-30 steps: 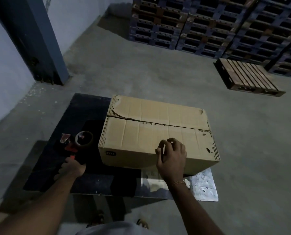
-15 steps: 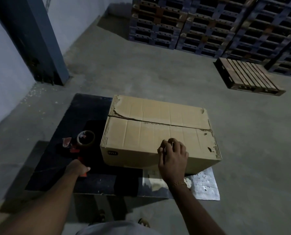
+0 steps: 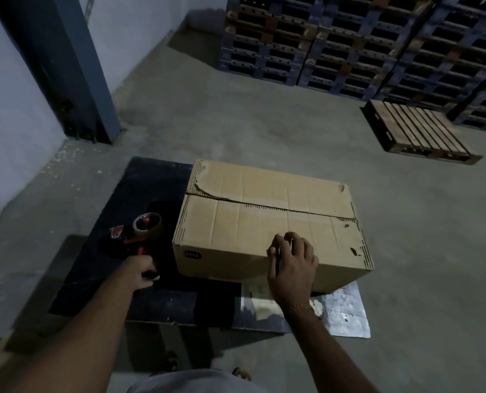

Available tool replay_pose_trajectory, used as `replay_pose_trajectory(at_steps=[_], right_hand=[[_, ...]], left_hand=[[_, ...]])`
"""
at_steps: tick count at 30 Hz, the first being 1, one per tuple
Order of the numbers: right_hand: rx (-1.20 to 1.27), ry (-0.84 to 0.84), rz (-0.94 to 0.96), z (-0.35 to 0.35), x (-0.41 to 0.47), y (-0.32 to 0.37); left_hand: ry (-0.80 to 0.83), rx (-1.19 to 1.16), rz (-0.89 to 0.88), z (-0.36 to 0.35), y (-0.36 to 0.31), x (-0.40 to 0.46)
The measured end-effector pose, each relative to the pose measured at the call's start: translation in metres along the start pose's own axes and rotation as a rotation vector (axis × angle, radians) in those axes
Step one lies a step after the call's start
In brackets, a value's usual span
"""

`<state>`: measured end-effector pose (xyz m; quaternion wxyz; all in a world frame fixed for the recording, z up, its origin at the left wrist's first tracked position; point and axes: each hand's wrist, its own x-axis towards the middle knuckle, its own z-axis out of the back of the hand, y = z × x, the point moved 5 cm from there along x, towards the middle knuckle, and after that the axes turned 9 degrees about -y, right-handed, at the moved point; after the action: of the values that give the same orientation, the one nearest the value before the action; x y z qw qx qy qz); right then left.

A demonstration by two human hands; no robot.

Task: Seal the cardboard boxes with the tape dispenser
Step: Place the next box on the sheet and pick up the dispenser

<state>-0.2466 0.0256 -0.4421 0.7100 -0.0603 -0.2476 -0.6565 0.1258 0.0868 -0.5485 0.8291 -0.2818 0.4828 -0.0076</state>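
Observation:
A large cardboard box (image 3: 264, 211) lies on a low dark table (image 3: 151, 180). Its top flaps are closed, and the seam running left to right shows no tape. My right hand (image 3: 291, 265) rests on the box top at its near edge, fingers bent with the tips on the cardboard. Left of the box lies the red tape dispenser (image 3: 139, 231) with a brown tape roll. My left hand (image 3: 141, 272) grips its red handle, which is mostly hidden under my fingers.
A silvery sheet (image 3: 343, 310) sticks out under the box at the table's near right. A wooden pallet (image 3: 417, 134) lies on the concrete floor at far right, with stacked blue pallets (image 3: 349, 52) behind it. A dark pillar (image 3: 66, 66) stands at far left.
My left hand has slid the tape dispenser a little to the right, closer to the box's left side. My right hand has stayed on the box.

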Motion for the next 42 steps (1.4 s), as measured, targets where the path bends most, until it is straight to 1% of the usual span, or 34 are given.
replay_pose_trajectory(at_steps=[3,5,13,20,23,28,31,35,38,42], right_hand=[[0.003,-0.007,0.002,0.001,0.000,0.001],[0.015,-0.013,-0.006,0.001,-0.001,0.001],[0.052,-0.012,-0.043,0.004,0.002,0.005],[0.142,-0.029,-0.146,0.009,0.011,0.014],[0.197,-0.018,-0.185,0.011,0.015,0.022],[0.295,0.002,-0.173,0.019,0.026,0.047],[0.440,-0.004,-0.143,0.029,0.037,0.067],[0.705,0.028,-0.174,0.045,0.052,0.090],[0.901,0.116,-0.240,0.058,0.058,0.105],[1.037,0.244,-0.305,0.066,0.064,0.119]], left_hand=[[0.025,-0.202,0.038,0.009,-0.023,-0.009],[0.044,-0.276,0.029,0.011,-0.037,-0.016],[0.064,-0.321,-0.175,0.016,-0.085,-0.066],[0.104,-0.410,-0.338,0.017,-0.125,-0.121],[0.155,-0.402,-0.383,0.011,-0.133,-0.141],[0.256,-0.327,-0.448,-0.009,-0.134,-0.170],[0.299,-0.276,-0.472,-0.018,-0.130,-0.185],[0.361,-0.196,-0.509,-0.026,-0.125,-0.199],[0.376,-0.123,-0.529,-0.031,-0.119,-0.203],[0.408,-0.045,-0.560,-0.035,-0.111,-0.202]])
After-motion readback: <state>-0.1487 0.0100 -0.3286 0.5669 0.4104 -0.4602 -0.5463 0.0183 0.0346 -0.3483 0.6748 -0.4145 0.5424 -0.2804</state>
